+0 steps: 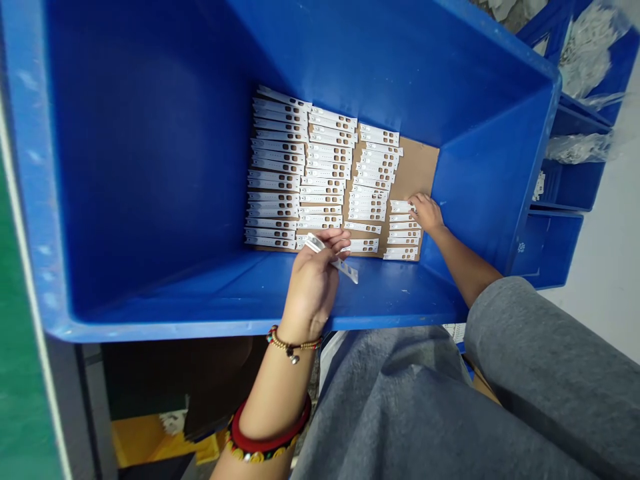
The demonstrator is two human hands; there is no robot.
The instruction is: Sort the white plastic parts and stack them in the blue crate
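Slim white plastic strip (334, 259) gripped in left hand (313, 287); open right hand (426, 213) on short last column (403, 230); brown cardboard corner (417, 170) bare.

On my remote feed, blue crates (547, 253) at right hold clear bags of white parts (583, 60); yellow sheet (145, 440) below, green panel (23, 347) left.

Room over blue bin floor (150, 167) left of white strips (300, 173), bin rim (200, 330) under left wrist (297, 330)
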